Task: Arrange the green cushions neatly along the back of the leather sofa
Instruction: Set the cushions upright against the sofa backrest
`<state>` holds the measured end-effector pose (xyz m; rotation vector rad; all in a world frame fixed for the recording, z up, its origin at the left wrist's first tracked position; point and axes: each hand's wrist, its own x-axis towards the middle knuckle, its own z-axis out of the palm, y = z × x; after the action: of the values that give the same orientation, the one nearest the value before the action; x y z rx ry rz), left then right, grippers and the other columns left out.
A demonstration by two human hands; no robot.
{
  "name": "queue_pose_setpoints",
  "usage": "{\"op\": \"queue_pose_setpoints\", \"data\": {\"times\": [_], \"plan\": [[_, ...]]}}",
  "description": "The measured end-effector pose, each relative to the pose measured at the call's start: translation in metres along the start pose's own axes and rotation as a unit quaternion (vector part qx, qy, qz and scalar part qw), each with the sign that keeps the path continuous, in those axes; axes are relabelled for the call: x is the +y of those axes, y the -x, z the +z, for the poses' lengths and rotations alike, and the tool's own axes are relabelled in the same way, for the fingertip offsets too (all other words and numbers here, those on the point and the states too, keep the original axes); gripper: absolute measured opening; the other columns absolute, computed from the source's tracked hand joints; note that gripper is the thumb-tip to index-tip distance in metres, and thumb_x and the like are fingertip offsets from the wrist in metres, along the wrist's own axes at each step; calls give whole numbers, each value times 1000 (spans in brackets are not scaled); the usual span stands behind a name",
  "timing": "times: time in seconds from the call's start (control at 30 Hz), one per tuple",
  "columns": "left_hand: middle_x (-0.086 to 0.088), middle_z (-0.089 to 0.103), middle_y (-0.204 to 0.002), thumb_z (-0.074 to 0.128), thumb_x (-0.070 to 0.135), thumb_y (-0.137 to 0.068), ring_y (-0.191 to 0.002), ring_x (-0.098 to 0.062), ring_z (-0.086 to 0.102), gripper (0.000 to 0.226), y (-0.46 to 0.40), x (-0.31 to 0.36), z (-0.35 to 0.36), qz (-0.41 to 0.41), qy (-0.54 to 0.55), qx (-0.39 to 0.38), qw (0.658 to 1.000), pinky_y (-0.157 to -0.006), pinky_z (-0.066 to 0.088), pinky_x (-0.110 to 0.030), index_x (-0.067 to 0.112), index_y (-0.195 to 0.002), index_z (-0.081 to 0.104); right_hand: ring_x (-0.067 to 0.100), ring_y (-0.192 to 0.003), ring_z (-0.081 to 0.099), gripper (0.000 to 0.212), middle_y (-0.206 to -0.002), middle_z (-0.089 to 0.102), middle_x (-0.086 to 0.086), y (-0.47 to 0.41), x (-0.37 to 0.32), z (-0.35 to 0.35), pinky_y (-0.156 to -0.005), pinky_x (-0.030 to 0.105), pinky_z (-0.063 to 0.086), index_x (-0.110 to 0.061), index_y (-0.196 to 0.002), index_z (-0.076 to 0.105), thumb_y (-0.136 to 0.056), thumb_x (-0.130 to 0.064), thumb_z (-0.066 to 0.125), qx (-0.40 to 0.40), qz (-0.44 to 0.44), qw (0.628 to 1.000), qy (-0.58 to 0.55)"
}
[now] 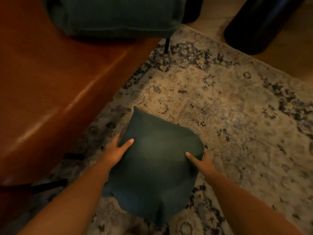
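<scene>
A dark green cushion (152, 167) is held over the patterned rug, in front of the brown leather sofa (50, 85). My left hand (116, 150) grips its left side with the thumb on top. My right hand (198, 161) grips its right side the same way. A second, larger green cushion (115, 16) lies on the sofa seat at the top of the view, reaching over the seat's right end.
The beige and dark blue patterned rug (220, 107) covers the floor to the right of the sofa. A black rounded object (260, 24) stands on the wooden floor at the top right. Thin black sofa legs (166, 45) show beneath the seat.
</scene>
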<state>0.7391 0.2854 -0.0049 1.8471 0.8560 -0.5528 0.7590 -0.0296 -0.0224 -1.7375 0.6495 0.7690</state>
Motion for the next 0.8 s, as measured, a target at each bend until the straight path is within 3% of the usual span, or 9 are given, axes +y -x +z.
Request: {"op": "queue_pose_setpoints", "data": {"times": [0.1, 0.23, 0.33, 0.4, 0.47, 0.53, 0.6, 0.73, 0.8], "plan": [[1, 44, -143, 62, 50, -84, -128, -24, 45, 71, -14, 3, 14, 7, 30, -33, 999, -104, 35, -34, 25, -144, 34, 31, -139, 32, 100, -156, 25, 0, -11, 12, -3, -104, 55, 34, -33, -149, 15, -71, -53, 73, -8, 52, 998, -28], [-1, 51, -138, 65, 77, -59, -117, -25, 54, 102, -28, -5, 21, -19, 66, -42, 997, -102, 44, -46, 27, -143, 37, 34, -138, 31, 121, -155, 24, -6, -24, 31, -2, -99, 67, 35, -48, -145, 11, -48, -71, 80, -17, 105, 992, -73], [1, 56, -130, 65, 85, -45, -109, -23, 59, 113, -30, -12, 19, -35, 93, -49, 994, -98, 47, -47, 28, -139, 41, 32, -134, 37, 104, -149, 34, -2, -23, 33, 1, -99, 58, 38, -39, -147, 16, -66, -54, 79, -13, 83, 988, -128], [1, 58, -127, 67, 83, -47, -105, -22, 61, 109, -19, -10, 15, -46, 117, -53, 991, -95, 49, -46, 29, -138, 42, 28, -125, 46, 100, -139, 45, -4, -12, 24, 3, -92, 46, 43, -34, -146, 25, -65, -50, 82, -14, 51, 987, -153], [0, 59, -124, 69, 71, -62, -102, -21, 62, 91, 2, -5, 12, -50, 159, -46, 985, -90, 51, -42, 26, -138, 43, 22, -117, 53, 108, -137, 50, -5, 4, 12, -1, -90, 41, 48, -34, -143, 31, -53, -53, 87, -20, 7, 988, -152], [-1, 58, -119, 66, 54, -78, -100, -22, 61, 69, 26, -1, 8, -52, 194, -23, 979, -86, 51, -39, 23, -136, 44, 19, -115, 55, 105, -134, 53, -6, 25, -6, -9, -91, 40, 49, -33, -142, 34, -53, -49, 88, -24, -11, 990, -137], [-1, 58, -118, 64, 47, -83, -102, -23, 60, 61, 54, 10, 0, -41, 206, 2, 978, -87, 50, -38, 24, -135, 44, 20, -114, 55, 100, -130, 53, -7, 48, -29, -20, -90, 39, 48, -30, -141, 35, -56, -45, 85, -22, -29, 992, -124], [1, 57, -120, 68, 55, -75, -103, -21, 60, 74, 104, 44, -34, -15, 241, 18, 970, -90, 49, -38, 27, -137, 39, 20, -113, 55, 112, -131, 52, -8, 105, -89, -35, -94, 43, 48, -36, -141, 34, -44, -56, 89, -33, -61, 993, -94], [0, 58, -125, 69, 62, -67, -106, -21, 60, 81, 129, 64, -57, -4, 247, 21, 969, -96, 48, -43, 30, -135, 40, 19, -109, 52, 105, -128, 51, -7, 133, -119, -38, -89, 40, 45, -36, -142, 31, -54, -50, 86, -38, -76, 992, -89]]}}
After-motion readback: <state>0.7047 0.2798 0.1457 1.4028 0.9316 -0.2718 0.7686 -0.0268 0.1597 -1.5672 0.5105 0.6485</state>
